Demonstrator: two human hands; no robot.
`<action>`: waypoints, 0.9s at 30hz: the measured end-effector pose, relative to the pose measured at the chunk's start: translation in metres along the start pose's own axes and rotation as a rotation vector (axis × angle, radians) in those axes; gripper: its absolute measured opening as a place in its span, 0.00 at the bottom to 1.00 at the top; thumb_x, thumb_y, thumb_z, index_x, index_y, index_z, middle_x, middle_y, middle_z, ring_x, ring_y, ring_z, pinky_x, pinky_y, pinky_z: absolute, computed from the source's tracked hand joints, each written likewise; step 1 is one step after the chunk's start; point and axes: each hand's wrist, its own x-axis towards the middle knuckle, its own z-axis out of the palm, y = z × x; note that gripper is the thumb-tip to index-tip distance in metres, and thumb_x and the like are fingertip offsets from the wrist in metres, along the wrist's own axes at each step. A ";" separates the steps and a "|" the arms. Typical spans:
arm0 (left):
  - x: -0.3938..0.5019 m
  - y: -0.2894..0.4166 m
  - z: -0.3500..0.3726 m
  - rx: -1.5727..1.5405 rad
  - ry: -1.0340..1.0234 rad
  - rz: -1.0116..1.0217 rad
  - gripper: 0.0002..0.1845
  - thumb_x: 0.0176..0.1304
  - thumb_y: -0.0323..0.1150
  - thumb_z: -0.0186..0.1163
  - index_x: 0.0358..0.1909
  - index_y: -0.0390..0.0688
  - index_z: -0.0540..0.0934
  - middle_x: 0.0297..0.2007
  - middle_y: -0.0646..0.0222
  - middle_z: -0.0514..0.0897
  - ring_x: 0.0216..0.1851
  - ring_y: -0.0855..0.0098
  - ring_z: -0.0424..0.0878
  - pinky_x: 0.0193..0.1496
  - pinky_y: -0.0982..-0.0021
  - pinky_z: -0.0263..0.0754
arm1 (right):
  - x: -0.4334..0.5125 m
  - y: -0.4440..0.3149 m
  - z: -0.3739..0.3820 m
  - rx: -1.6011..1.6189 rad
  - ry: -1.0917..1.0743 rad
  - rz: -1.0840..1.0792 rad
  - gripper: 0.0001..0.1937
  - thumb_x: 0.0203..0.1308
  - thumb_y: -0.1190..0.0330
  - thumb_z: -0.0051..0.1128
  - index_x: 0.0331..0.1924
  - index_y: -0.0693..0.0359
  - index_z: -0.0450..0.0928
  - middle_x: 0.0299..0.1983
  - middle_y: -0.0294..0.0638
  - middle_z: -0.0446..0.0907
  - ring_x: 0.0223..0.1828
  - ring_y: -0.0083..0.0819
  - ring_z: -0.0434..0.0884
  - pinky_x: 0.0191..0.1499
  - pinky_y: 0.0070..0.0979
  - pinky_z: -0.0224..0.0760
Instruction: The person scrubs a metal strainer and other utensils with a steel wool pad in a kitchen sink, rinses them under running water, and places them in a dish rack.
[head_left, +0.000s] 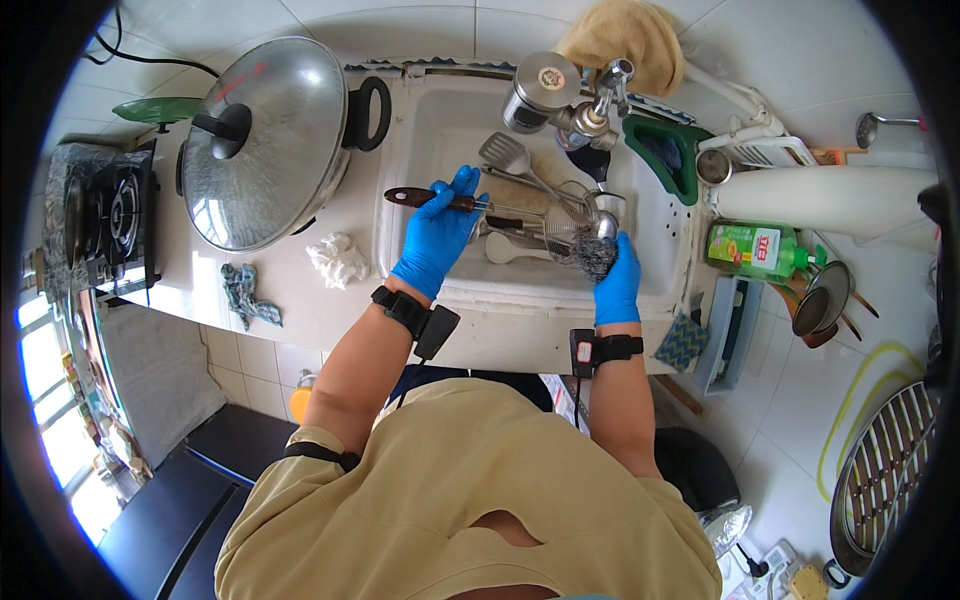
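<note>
My left hand (433, 244), in a blue glove, grips the dark brown handle (409, 196) of a wire skimmer. The skimmer's coiled wire head (564, 225) reaches right, over the sink (439, 120). My right hand (621, 285), also gloved in blue, holds a steel wool scrubber (595, 257) against or just beside that head; exact contact cannot be made out. Below them in the sink lie a slotted metal turner (505, 153), a pale rice paddle (504, 248), a black-headed utensil (589, 163) and other utensils, partly hidden. A round metal ladle bowl (604, 224) shows beside my right fingers.
A lidded pan (270, 150) stands left of the sink, near a crumpled white tissue (337, 260) and a patterned rag (247, 295). The faucet (592, 120) rises behind. Rightward are a green corner strainer (667, 154), a dish soap bottle (754, 250) and a patterned sponge (682, 341).
</note>
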 end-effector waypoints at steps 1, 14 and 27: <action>0.001 -0.002 -0.002 -0.010 -0.023 -0.004 0.04 0.63 0.23 0.56 0.34 0.46 0.76 0.59 0.58 0.77 0.70 0.57 0.62 0.74 0.47 0.51 | -0.003 -0.007 0.001 -0.033 0.092 -0.037 0.16 0.69 0.58 0.52 0.41 0.65 0.79 0.37 0.46 0.83 0.35 0.37 0.84 0.40 0.35 0.82; 0.001 -0.023 0.015 0.137 -0.118 -0.027 0.05 0.61 0.23 0.57 0.32 0.46 0.74 0.57 0.59 0.79 0.68 0.58 0.65 0.74 0.53 0.53 | -0.050 0.028 0.109 -0.978 -0.273 -1.189 0.09 0.57 0.71 0.65 0.39 0.59 0.77 0.38 0.46 0.78 0.37 0.44 0.78 0.43 0.34 0.72; -0.005 -0.011 0.015 0.506 -0.186 0.015 0.06 0.59 0.22 0.53 0.30 0.46 0.69 0.63 0.56 0.73 0.55 0.66 0.73 0.69 0.64 0.60 | -0.035 0.010 0.054 -1.465 -0.181 -0.562 0.09 0.62 0.63 0.60 0.37 0.59 0.83 0.26 0.40 0.82 0.27 0.36 0.80 0.34 0.31 0.74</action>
